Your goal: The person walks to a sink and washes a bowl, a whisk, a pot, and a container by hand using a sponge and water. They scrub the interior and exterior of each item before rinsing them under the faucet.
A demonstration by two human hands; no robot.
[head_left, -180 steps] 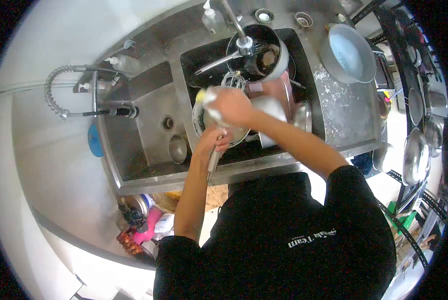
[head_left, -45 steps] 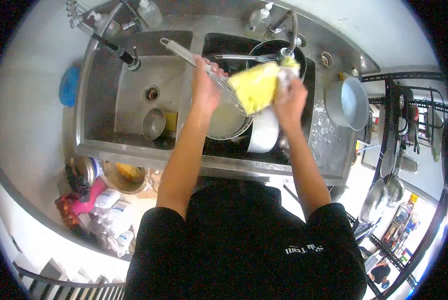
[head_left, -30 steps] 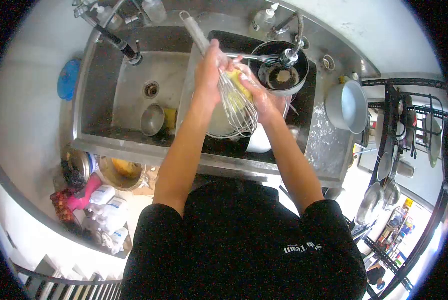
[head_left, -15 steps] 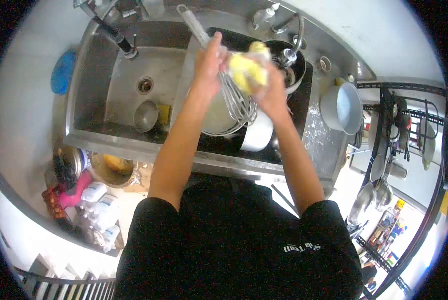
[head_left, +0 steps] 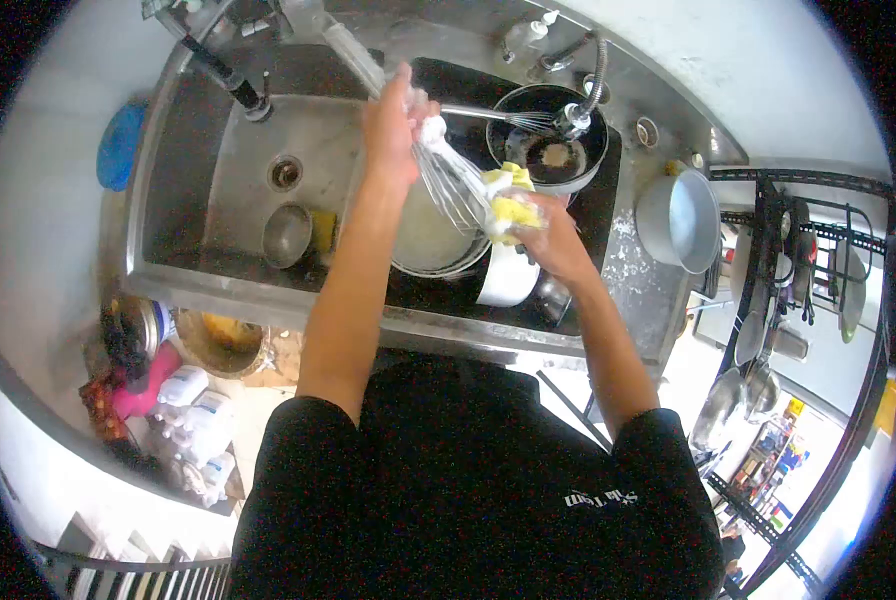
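Observation:
My left hand [head_left: 392, 130] is closed around the handle end of a large wire whisk [head_left: 445, 180], which slants down to the right with white foam on its wires. In my right hand [head_left: 548, 240] is a yellow sponge [head_left: 517, 208], soapy and pressed against the whisk's rounded tip. Below the whisk, in the right basin, a round pot [head_left: 428, 235] shows pale liquid. Beside it stands a white container [head_left: 509, 275]. Behind my hands a dark pan [head_left: 558, 160] holds a second, smaller whisk [head_left: 528, 121].
The left basin holds a metal bowl [head_left: 288, 236] and another sponge [head_left: 323, 231]. A faucet [head_left: 575, 118] hangs over the dark pan. A large pot [head_left: 680, 222] stands on the right ledge near a rack of hanging pans [head_left: 720, 408]. White bottles [head_left: 200, 425] sit on the floor at left.
My right hand and the sponge have moved down the whisk, from near the handle to the wire tip. My left hand has shifted slightly left with the whisk.

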